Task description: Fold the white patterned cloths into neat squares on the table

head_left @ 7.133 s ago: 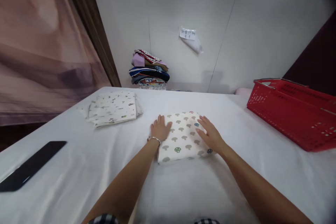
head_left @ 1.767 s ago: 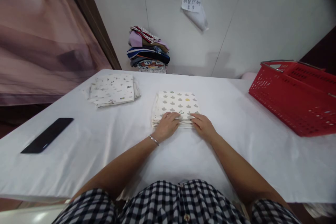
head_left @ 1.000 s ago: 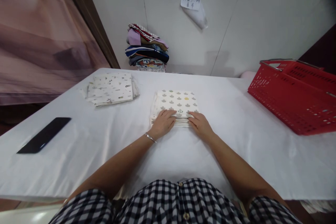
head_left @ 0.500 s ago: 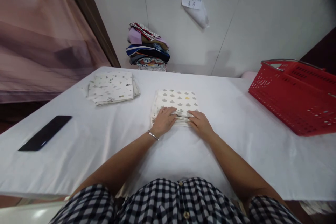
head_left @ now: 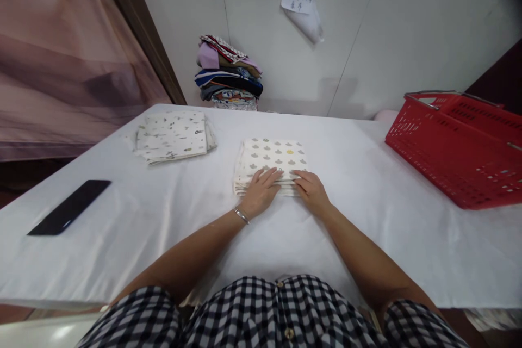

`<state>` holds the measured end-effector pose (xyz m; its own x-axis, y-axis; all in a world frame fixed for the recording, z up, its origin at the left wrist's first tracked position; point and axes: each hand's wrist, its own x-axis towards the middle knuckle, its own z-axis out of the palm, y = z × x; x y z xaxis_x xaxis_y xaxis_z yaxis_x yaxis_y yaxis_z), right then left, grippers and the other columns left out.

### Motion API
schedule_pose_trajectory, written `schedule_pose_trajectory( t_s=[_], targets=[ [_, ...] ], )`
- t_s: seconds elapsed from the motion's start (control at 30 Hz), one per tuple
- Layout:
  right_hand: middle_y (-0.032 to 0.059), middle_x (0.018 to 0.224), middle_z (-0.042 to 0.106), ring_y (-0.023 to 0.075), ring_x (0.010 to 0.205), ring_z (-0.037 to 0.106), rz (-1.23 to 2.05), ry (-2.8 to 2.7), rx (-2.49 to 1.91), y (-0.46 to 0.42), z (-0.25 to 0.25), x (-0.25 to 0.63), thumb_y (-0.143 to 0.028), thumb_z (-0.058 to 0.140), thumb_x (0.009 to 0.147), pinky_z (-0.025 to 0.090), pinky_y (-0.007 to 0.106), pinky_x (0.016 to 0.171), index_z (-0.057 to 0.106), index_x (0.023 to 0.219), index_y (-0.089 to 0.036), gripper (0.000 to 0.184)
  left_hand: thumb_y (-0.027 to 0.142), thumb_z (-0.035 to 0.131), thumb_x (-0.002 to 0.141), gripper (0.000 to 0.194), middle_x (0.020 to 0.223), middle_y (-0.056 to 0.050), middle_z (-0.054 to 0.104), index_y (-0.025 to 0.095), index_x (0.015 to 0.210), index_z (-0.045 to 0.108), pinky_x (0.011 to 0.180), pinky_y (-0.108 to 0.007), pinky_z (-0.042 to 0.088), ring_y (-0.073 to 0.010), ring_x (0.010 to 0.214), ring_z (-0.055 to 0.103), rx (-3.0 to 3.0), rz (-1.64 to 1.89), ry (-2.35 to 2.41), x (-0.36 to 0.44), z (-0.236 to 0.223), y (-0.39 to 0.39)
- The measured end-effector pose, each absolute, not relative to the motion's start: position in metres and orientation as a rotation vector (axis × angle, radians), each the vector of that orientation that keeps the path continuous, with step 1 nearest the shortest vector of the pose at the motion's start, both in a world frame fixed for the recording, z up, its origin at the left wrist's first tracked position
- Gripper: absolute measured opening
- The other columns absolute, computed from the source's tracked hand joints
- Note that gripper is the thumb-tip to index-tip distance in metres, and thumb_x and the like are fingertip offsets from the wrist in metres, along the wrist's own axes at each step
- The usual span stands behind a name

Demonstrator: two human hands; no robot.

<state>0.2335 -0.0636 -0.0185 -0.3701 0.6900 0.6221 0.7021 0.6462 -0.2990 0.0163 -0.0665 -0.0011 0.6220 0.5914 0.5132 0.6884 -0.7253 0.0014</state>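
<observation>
In front of me a folded white cloth [head_left: 277, 155] lies in layers, printed with grey duck-like shapes and one yellow one. My left hand [head_left: 261, 189], a silver bracelet at its wrist, is on the near edge, fingers on top and thumb along the front of the layers. Beside it my right hand [head_left: 312, 189] pinches the same edge near its right corner, fingertips on the top layer and thumb lower. The undersides of the layers are hidden.
Another stack of folded printed cloth [head_left: 173, 136] lies at the back left. A black phone [head_left: 71, 206] is at the left, a red plastic basket [head_left: 457, 147] at the right. Beyond the white table [head_left: 350, 157], piled fabrics [head_left: 230, 73] stand against the wall.
My left hand has slid a little right along the near edge, closer to my right hand. The right hand and the cloth stay nearly in place.
</observation>
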Motion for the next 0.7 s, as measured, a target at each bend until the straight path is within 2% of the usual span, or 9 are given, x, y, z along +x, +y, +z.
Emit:
schedule_pose_trajectory(
  t_s=[0.1,0.27,0.4,0.53,0.7],
  targets=[
    [0.0074,0.118,0.059,0.0208,0.106,0.054,-0.037,-2.124,-1.071,-0.063,-0.019,0.234,-0.026,0.043,0.090,0.043,0.043,0.091,0.062,0.093,-0.022,0.020,0.023,0.046,0.088,0.019,0.132,-0.003,0.049,0.022,0.091,0.064,0.108,-0.048,0.023,-0.0230,0.128,0.035,-2.612,-0.735,-1.111,0.022,0.001,-0.062],
    [0.0072,0.117,0.060,0.0201,0.106,0.053,-0.061,-2.137,-1.049,-0.062,-0.019,0.234,-0.025,0.045,0.089,0.044,0.041,0.090,0.063,0.092,-0.021,0.018,0.021,0.044,0.088,0.022,0.133,-0.005,0.048,0.018,0.081,0.064,0.107,-0.049,0.023,-0.0249,0.131,0.030,-2.627,-0.604,-1.080,0.028,0.001,-0.056],
    [0.0077,0.116,0.060,0.0203,0.106,0.054,-0.081,-2.144,-1.027,-0.063,-0.019,0.235,-0.024,0.045,0.089,0.044,0.041,0.089,0.063,0.092,-0.021,0.019,0.015,0.037,0.089,0.028,0.128,-0.004,0.053,0.017,0.079,0.063,0.109,-0.047,0.023,-0.0219,0.130,0.034,-2.669,-0.586,-1.021,0.030,0.006,-0.056],
    [0.0073,0.117,0.060,0.0202,0.106,0.054,-0.069,-2.150,-1.041,-0.064,-0.018,0.235,-0.025,0.044,0.090,0.044,0.041,0.089,0.063,0.094,-0.022,0.020,0.014,0.038,0.088,0.025,0.127,-0.003,0.054,0.019,0.089,0.062,0.110,-0.045,0.022,-0.0186,0.128,0.035,-2.742,-0.614,-0.985,0.027,0.011,-0.064],
    [0.0075,0.116,0.060,0.0201,0.107,0.053,-0.028,-2.213,-1.020,-0.065,-0.016,0.236,-0.023,0.044,0.089,0.043,0.042,0.090,0.063,0.094,-0.022,0.020,0.016,0.040,0.087,0.022,0.127,-0.003,0.053,0.019,0.087,0.063,0.110,-0.045,0.023,-0.0192,0.127,0.037,-2.765,-0.636,-0.990,0.021,0.008,-0.070]
  ],
)
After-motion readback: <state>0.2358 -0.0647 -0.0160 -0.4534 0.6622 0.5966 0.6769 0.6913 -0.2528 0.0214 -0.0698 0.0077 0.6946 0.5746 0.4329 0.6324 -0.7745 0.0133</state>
